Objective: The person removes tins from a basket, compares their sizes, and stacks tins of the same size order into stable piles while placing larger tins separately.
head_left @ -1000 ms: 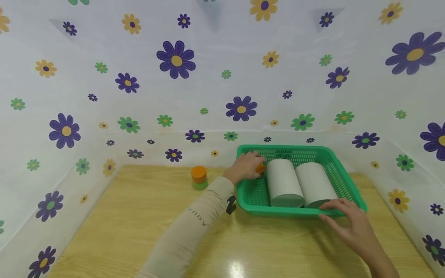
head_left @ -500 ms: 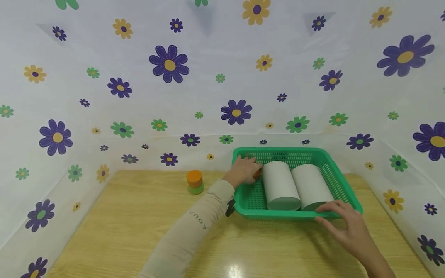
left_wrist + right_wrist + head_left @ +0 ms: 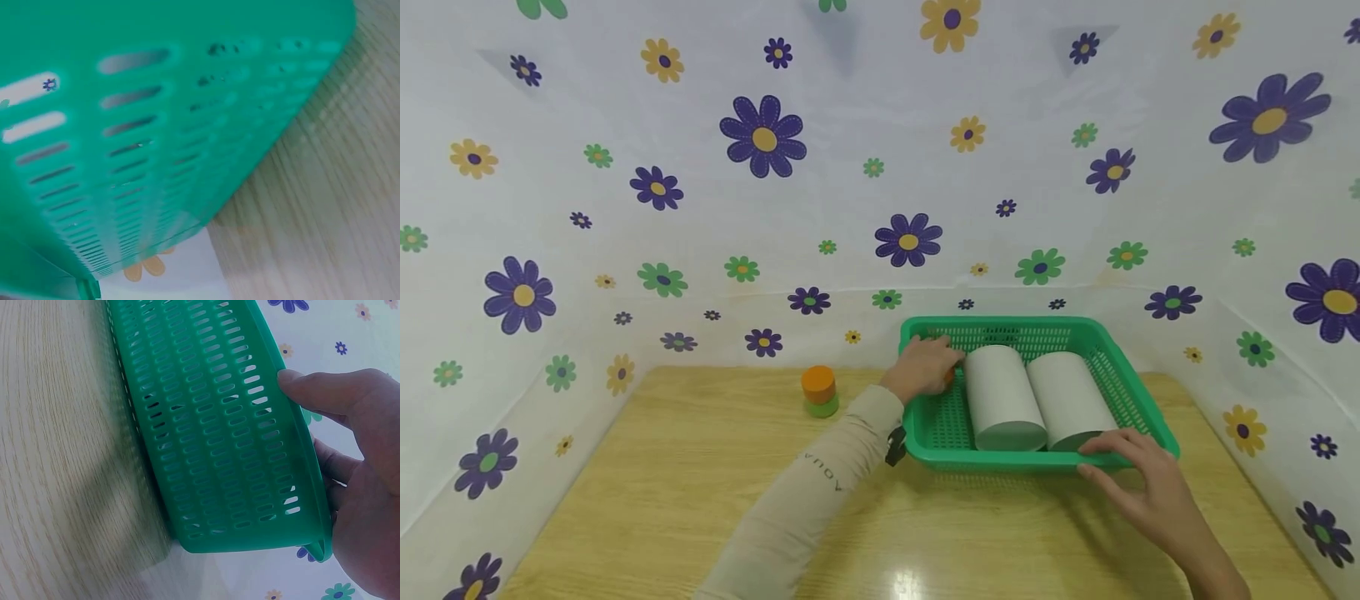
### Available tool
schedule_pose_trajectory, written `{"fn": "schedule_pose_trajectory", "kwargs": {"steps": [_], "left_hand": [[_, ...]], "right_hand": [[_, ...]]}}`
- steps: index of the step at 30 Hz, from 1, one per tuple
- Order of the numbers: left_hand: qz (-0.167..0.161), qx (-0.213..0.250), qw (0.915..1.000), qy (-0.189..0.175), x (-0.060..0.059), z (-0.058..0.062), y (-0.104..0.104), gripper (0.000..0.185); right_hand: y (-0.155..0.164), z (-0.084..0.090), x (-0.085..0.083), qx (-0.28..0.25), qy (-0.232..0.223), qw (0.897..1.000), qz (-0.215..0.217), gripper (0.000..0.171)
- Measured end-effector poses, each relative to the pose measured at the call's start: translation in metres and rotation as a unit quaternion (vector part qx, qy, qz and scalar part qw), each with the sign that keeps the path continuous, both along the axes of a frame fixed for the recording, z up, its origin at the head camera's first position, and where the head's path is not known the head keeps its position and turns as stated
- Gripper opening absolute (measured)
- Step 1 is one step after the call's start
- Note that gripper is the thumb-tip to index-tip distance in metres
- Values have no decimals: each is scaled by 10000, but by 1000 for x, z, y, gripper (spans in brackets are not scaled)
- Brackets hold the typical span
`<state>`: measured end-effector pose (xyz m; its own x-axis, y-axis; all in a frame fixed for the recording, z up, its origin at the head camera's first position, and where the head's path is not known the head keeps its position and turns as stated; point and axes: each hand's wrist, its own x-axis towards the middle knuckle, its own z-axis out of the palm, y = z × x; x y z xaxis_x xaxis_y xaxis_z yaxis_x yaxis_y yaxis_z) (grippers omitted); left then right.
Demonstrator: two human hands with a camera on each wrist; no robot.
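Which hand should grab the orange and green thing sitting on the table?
Probably the left hand: the orange-and-green stack stands just to its left, while the right hand rests on the green basket's near right rim.

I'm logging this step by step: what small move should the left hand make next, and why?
Probably let go of the orange piece and lift out: the left hand already has it low inside the green basket, beside the grey cylinders, while the right hand steadies the rim.
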<state>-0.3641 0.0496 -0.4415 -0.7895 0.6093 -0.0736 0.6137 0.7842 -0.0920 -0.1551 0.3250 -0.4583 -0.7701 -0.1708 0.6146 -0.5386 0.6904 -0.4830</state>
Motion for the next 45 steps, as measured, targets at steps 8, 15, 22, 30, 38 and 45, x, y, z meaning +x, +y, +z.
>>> {"fn": "schedule_pose_trajectory", "kwargs": {"steps": [8, 15, 22, 30, 38, 45], "left_hand": [[-61, 616, 9970, -457, 6, 15, -10, 43], [-395, 1121, 9926, -267, 21, 25, -18, 42], [-476, 1815, 9819, -236, 37, 34, -23, 46], [-642, 2812, 9564, -467, 55, 39, -35, 44], [-726, 4224, 9026, -403, 75, 30, -51, 44], [-671, 5598, 8258, -122, 95, 17, -73, 42]], "right_hand": [[-1, 1, -1, 11, 27, 10000, 62, 39], [-2, 3, 1, 44, 50, 10000, 27, 39], [1, 4, -1, 28, 28, 10000, 58, 39], [0, 3, 1, -26, 11, 10000, 31, 39], [1, 0, 1, -21, 42, 10000, 64, 40], [1, 0, -1, -47, 33, 9999, 103, 39]]}}
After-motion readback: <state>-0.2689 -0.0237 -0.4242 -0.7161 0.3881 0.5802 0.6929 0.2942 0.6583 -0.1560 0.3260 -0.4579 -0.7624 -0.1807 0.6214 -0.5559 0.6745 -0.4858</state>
